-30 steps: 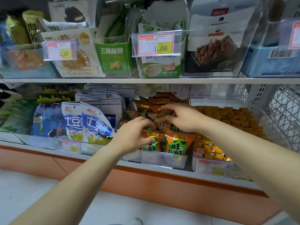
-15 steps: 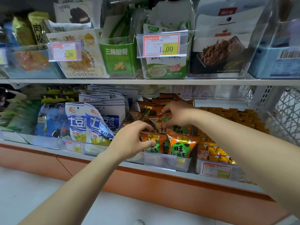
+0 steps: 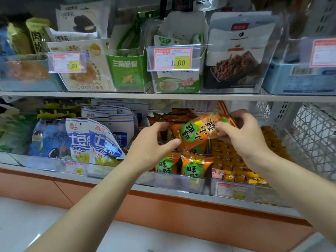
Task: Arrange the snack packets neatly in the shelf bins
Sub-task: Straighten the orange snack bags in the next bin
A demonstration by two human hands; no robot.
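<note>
Head view is showing two bare forearms reaching in from the bottom edge over a pale floor [image 3: 27, 215] toward the lower shelf [image 3: 112, 181]. Above that shelf, the left hand [image 3: 151, 144] is pinching the left end of an orange snack packet [image 3: 198, 132] between thumb and curled fingers [image 3: 161, 125]. The right hand [image 3: 243, 135] is gripping the packet's right end, its fingers wrapping round it. The packet is lying turned on its side, its green label reading sideways, and is hanging just above a clear bin [image 3: 178, 180]. In that bin matching orange packets [image 3: 194, 166] are standing upright in rows. Just left of the bin, blue-and-white packets [image 3: 94, 142] are leaning in their own bin; just right, small yellow packets [image 3: 241, 160] are filling another. A white wire basket [image 3: 312, 135] is sitting at the far right. Farther back, the upper shelf [image 3: 163, 96] is carrying more clear bins. These are holding a cookies packet [image 3: 85, 77], a green box [image 3: 127, 71] and a dark packet [image 3: 236, 57]. A price tag [image 3: 173, 59] reading 1.00 is hanging in front.
</note>
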